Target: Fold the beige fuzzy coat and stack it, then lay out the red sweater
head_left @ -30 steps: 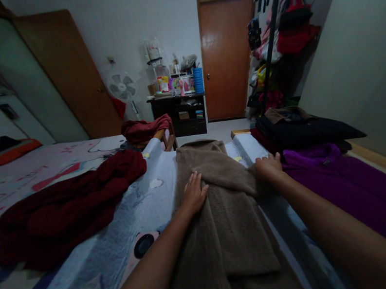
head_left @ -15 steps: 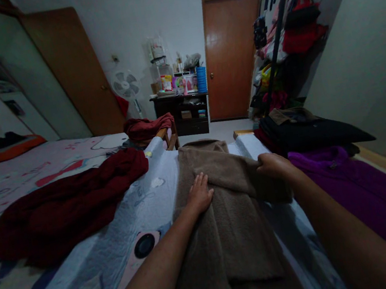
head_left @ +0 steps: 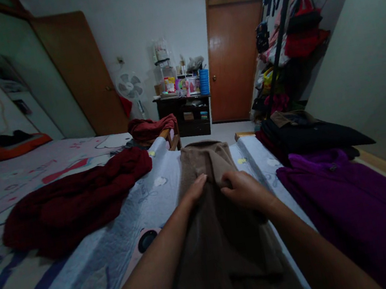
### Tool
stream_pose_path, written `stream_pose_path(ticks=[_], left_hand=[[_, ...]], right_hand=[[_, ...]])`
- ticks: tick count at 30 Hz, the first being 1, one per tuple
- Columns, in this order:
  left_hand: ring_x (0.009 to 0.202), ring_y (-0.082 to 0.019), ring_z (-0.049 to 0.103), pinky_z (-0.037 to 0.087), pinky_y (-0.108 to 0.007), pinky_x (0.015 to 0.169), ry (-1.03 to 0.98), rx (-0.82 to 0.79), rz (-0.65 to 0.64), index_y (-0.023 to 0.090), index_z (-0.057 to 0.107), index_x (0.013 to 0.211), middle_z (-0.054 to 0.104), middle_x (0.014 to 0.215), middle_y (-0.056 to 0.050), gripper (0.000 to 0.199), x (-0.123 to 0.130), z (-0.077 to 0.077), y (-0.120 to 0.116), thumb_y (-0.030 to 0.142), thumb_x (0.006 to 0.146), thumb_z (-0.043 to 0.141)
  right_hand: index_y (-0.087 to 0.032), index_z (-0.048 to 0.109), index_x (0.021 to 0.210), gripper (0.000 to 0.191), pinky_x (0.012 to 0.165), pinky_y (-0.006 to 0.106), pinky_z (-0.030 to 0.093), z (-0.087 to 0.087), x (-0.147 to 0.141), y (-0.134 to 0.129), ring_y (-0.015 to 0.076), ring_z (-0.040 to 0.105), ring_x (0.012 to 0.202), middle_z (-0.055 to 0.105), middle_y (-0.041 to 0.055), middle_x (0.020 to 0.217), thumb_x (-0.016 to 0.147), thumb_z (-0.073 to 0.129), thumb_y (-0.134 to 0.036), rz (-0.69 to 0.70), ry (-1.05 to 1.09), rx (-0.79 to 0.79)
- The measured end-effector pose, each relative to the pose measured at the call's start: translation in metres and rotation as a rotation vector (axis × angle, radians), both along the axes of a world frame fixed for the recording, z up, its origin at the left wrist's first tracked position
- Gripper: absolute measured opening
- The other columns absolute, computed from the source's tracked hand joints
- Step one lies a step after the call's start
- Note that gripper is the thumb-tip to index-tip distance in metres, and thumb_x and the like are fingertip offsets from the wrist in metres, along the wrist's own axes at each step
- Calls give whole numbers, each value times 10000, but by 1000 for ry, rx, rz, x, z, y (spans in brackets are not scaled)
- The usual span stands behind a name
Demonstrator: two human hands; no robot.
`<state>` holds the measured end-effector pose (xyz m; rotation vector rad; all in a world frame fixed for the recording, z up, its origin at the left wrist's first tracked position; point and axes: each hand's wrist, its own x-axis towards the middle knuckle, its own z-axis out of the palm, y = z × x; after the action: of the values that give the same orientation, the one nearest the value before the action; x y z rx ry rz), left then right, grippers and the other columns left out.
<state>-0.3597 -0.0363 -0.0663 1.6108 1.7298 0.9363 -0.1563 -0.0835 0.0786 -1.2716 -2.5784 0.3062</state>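
Observation:
A brown fleecy garment lies lengthwise in front of me on a pale blue patterned cover, partly folded over itself. My left hand rests on the upper part, fingers stretched along the cloth. Close beside it, my right hand is closed on a raised fold of the same garment, right of its middle. Below the right hand the cloth hangs in dark shadow. Part of a pink phone-like object with a dark round disc shows left of my left forearm.
A dark red garment lies bunched on the left. To the right are a purple garment and a stack of dark folded clothes. A reddish cloth hangs over a wooden frame ahead; a fan stands farther back.
My right hand has moved left with the garment's edge, bringing it from the right side toward the middle. My left hand stays on the cloth, now turned more on its side.

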Motion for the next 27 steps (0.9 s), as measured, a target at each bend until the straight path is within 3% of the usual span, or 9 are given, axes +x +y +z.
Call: stream_pose_path(ticks=[3,6,11,16,19,22,24,27], left_hand=[[1204,-254,584,437,-382,1029,-387,-30,-8,120,612,1248,643,1280,-123,707,-4,3,-5,655,929,277],[1121,-296,627,459,-405,985,-869,-93,-22,108,659,1140,702,1156,-139,728,-5,9,-17,731,802,491],[1081,-266,637,472,-358,946,-884,-109,100,165,665,1077,706,1145,-93,475,-3,20,-42,425,694,774],[909,-230,684,517,-345,851,-858,-102,93,145,634,1061,726,1036,-98,441,-3,23,-59,210,648,772],[895,-226,690,524,-353,853,-863,-109,121,145,630,1041,732,997,-95,385,-4,25,-67,183,671,732],[894,-225,695,527,-361,860,-890,-108,145,146,618,1044,733,998,-96,357,-3,26,-76,147,693,680],[913,-224,694,524,-358,872,-907,-97,174,149,610,1061,730,1016,-98,364,-2,27,-81,122,701,655],[958,-223,686,514,-350,901,-926,-69,219,151,601,1094,720,1057,-103,389,-1,27,-87,109,711,649]], right_hand=[[-197,628,894,120,637,258,346,-9,-20,-23,186,635,805,703,53,879,828,551,-260,51,-18,-48],[-192,618,950,146,677,268,367,-24,-34,-41,203,649,869,707,70,952,843,537,-250,88,-27,-111],[-181,627,981,172,753,278,392,-47,-43,-58,216,643,938,706,83,1007,826,577,-234,169,20,-190],[-195,671,935,162,719,239,407,-47,-23,-39,159,638,838,713,28,927,870,542,-268,346,211,-328],[-183,676,983,234,751,250,420,-50,2,-5,166,631,862,705,44,936,905,462,-238,156,282,-265],[-156,679,1017,283,849,294,412,-68,27,30,213,602,991,680,101,1046,841,459,-125,-126,121,-107],[-157,644,1149,381,914,346,389,-84,37,47,266,545,1118,620,135,1201,805,489,-102,-259,-25,-24],[-171,530,1326,548,998,426,342,-106,40,60,328,426,1268,484,140,1406,782,588,-204,-264,-117,-6]])
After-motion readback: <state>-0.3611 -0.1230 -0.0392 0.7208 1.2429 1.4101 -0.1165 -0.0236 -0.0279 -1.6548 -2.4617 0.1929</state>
